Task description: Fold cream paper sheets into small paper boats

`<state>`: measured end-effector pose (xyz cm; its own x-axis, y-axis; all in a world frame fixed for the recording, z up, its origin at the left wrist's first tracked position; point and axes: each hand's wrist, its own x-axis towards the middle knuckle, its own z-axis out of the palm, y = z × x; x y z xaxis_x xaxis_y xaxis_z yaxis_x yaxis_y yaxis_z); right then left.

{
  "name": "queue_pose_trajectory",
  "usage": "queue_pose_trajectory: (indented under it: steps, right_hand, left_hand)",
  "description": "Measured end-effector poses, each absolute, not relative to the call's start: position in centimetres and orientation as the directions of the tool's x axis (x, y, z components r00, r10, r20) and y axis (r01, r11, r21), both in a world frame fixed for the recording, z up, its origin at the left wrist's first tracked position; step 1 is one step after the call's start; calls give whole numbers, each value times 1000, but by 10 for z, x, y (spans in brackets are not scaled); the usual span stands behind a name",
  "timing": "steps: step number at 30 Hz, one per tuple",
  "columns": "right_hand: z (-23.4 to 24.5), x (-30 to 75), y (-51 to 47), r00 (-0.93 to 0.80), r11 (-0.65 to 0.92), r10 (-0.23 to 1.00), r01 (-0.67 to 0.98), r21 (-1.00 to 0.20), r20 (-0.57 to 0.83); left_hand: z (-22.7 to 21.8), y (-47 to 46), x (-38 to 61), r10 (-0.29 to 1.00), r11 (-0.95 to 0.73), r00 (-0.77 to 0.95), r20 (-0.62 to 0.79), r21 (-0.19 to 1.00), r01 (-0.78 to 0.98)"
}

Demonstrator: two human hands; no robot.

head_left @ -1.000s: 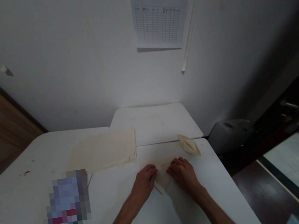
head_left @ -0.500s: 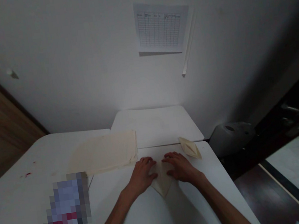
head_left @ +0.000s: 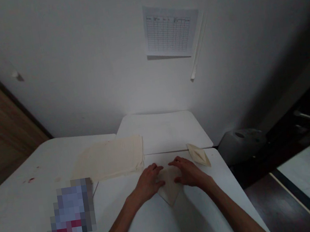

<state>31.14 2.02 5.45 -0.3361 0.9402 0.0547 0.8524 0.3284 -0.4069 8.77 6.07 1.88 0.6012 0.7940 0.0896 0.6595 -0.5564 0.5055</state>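
Observation:
A cream sheet of paper [head_left: 169,189], folded to a point toward me, lies on the white table [head_left: 159,226]. My left hand [head_left: 148,182] rests flat on its left half, fingers stretched out. My right hand [head_left: 187,173] lies flat on its right half, fingers spread as well. Both palms press down on the paper and hide its upper part. A finished folded paper shape [head_left: 198,154] sits just right of my right hand.
A stack of cream sheets [head_left: 110,158] lies left of my hands. A blurred-out object [head_left: 68,220] stands at the near left. A second white table [head_left: 161,130] meets the wall, where a printed chart [head_left: 170,31] hangs. A grey bin [head_left: 241,144] stands at the right.
My hands have gone from curled fingers at the fold to lying flat and spread on the paper, sliding slightly away from me. The camera has tilted a little.

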Motion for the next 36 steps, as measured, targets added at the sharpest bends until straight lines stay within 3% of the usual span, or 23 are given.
queue_pose_trajectory:
  steps: [7, 22, 36]
  right_hand:
    - [49, 313, 28, -327, 280, 945, 837, -471, -20]
    - [36, 302, 23, -218, 209, 976, 890, -404, 25]
    - [41, 301, 10, -327, 340, 940, 886, -314, 98]
  left_hand:
    - [28, 68, 90, 787, -543, 616, 40, 519, 660]
    - [34, 72, 91, 774, -550, 633, -16, 479, 685]
    - [34, 64, 94, 732, -639, 681, 40, 388, 664]
